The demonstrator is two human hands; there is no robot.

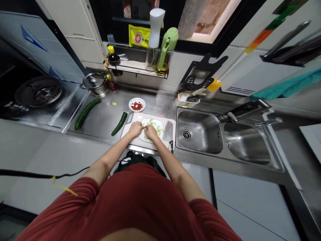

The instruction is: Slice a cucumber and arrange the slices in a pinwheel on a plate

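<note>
A white plate (151, 128) lies on the pale cutting board (135, 117), with thin cucumber slices (159, 130) fanned in small groups around it. My left hand (136, 129) is at the plate's left edge, its fingers closed on something too small to make out. Beside it my right hand (150, 132) reaches over the plate, fingertips pinched at a green slice. A knife (168, 131) rests on the board's right side. Left of the board lies a cut cucumber piece (119, 124), and farther left a long cucumber (86, 113). Behind the board stands a small dish (137, 104) of chopped red pieces.
A double sink (200, 130) is at the right, with a faucet (244, 110) above it. A lidded pot (94, 84) and a wok (38, 91) stand at the left. Bottles line the wall shelf (137, 68). Cucumber ends (114, 103) lie on the counter.
</note>
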